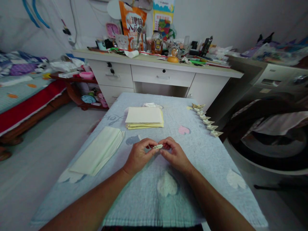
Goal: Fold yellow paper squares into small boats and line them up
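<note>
Between both hands, over the middle of the cloth-covered table, is a small folded piece of pale paper (158, 146). My left hand (141, 152) pinches its left end between thumb and fingers. At the other end, my right hand (175, 153) has thumb and fingertips closed on it. Fingers hide part of the folds. Beyond the hands lies a stack of cream and yellow paper sheets (144, 116). To the left rests a pile of long pale green paper (98, 150). Several small folded paper boats (208, 122) stand in a row along the right edge.
A light blue cloth (197, 189) with heart patterns covers the table. Past its far edge stands a white desk (163, 75) crowded with a jar (157, 42), an orange bag (132, 24) and small items. A washing machine (271, 96) is at the right, a bed (26, 93) at the left.
</note>
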Demonstrator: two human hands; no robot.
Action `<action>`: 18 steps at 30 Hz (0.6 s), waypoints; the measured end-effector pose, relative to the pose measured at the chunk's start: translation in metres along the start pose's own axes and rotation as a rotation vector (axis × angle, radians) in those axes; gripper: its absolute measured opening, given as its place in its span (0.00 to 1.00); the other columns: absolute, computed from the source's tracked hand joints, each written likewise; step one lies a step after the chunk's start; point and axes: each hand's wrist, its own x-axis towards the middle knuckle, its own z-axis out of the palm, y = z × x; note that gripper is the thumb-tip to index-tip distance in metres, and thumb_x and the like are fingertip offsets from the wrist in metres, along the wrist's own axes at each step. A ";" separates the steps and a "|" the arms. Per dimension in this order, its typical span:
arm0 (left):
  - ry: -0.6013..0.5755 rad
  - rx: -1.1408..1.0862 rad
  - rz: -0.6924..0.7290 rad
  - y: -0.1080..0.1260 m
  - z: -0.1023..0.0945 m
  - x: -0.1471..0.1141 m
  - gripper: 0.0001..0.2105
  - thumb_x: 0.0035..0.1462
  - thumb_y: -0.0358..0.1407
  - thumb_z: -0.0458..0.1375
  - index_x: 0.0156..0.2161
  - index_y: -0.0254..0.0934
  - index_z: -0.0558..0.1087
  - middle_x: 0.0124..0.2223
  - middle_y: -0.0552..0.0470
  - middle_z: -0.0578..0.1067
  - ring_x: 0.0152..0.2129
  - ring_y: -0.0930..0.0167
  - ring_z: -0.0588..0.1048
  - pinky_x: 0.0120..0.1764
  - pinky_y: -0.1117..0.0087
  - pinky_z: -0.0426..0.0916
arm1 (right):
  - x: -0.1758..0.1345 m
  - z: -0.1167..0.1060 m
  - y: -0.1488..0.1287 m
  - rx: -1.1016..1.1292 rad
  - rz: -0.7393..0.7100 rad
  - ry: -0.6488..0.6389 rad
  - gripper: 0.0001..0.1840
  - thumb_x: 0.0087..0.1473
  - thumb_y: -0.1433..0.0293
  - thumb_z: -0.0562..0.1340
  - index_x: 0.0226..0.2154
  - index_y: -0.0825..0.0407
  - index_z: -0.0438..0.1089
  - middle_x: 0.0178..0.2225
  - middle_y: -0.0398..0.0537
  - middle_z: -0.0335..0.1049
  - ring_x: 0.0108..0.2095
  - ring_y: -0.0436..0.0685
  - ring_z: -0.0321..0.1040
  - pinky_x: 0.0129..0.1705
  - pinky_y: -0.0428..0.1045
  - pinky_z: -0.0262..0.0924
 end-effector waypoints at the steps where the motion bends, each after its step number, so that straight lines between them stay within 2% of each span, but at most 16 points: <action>1: -0.001 -0.017 -0.013 0.000 0.000 0.000 0.04 0.54 0.35 0.62 0.35 0.37 0.75 0.31 0.54 0.76 0.29 0.73 0.72 0.35 0.74 0.66 | 0.000 0.000 0.000 -0.017 -0.014 -0.015 0.08 0.51 0.67 0.63 0.36 0.51 0.71 0.32 0.43 0.63 0.35 0.52 0.60 0.39 0.47 0.54; 7: -0.013 -0.070 -0.047 0.000 -0.001 0.000 0.07 0.55 0.38 0.61 0.35 0.36 0.76 0.30 0.53 0.76 0.28 0.73 0.72 0.34 0.74 0.66 | 0.001 0.000 0.003 -0.011 -0.023 -0.012 0.08 0.55 0.64 0.62 0.33 0.51 0.73 0.29 0.43 0.63 0.33 0.51 0.62 0.37 0.46 0.55; 18: -0.001 -0.073 -0.028 0.003 -0.002 0.001 0.06 0.55 0.36 0.60 0.33 0.35 0.75 0.30 0.52 0.76 0.28 0.73 0.72 0.33 0.73 0.66 | 0.002 0.003 0.002 0.054 -0.001 0.010 0.08 0.55 0.63 0.63 0.32 0.51 0.73 0.28 0.42 0.63 0.31 0.51 0.61 0.36 0.46 0.55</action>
